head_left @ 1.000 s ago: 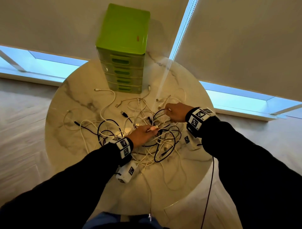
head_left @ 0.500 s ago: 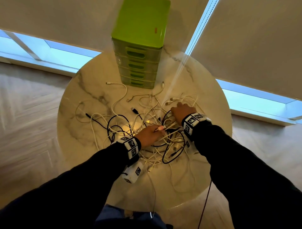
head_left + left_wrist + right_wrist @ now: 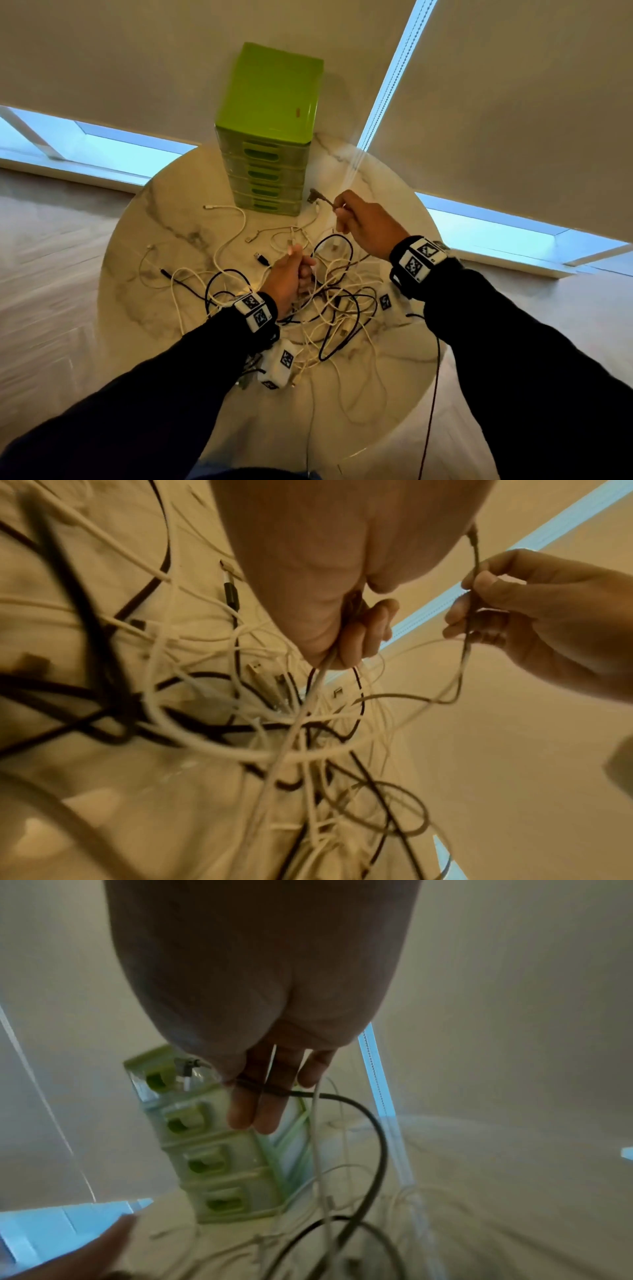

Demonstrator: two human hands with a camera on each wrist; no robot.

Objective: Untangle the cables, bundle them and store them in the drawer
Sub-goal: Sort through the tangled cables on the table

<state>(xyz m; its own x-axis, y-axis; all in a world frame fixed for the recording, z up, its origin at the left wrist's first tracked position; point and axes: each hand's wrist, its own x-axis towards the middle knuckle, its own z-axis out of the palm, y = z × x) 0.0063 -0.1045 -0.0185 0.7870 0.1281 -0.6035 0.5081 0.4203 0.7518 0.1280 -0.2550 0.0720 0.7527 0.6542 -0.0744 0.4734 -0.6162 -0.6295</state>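
A tangle of white and black cables [image 3: 329, 301] lies on the round marble table [image 3: 164, 308]. My left hand [image 3: 291, 270] sits low over the pile and grips a few white cables [image 3: 322, 669] in its curled fingers. My right hand [image 3: 356, 219] is raised above the table and pinches a dark cable [image 3: 342, 1096] near its angled plug [image 3: 313, 196], which sticks out toward the green drawer unit [image 3: 270, 137]. The dark cable [image 3: 474, 561] runs down from that pinch into the tangle. All the drawers look closed.
The green drawer unit stands at the table's far edge against the window blinds. Loose white cable ends [image 3: 219, 207] trail to the left. A white tagged block [image 3: 279, 363] hangs under my left wrist. A thin dark cord [image 3: 433, 394] drops off the table's right side.
My right hand has lifted out of the pile toward the drawer unit, pulling a dark cable end up with it. My left hand has stayed on the tangle, holding cables.
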